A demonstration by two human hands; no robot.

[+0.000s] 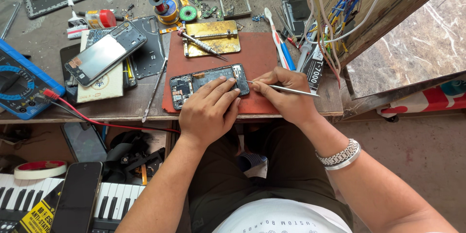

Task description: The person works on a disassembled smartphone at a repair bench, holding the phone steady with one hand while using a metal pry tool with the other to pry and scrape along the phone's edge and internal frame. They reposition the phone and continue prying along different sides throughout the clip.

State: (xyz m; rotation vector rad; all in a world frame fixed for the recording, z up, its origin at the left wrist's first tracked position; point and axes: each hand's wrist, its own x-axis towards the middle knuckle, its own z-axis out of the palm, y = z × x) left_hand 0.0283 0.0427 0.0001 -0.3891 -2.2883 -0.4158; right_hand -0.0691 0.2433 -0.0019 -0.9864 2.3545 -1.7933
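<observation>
On the rust-red mat (252,53) at the counter's edge, the left hand (209,109) presses flat on the opened phone (206,83); the right hand (281,94) pinches thin steel tweezers (291,90) touching it.

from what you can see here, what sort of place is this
Most likely a phone repair bench. The left hand steadies an opened phone on a red mat while the right hand works it with tweezers. A multimeter and solder spools sit nearby.

Single head-worn view, steeply downward and close over the cluttered workbench (43,43) edge and lap.
</observation>
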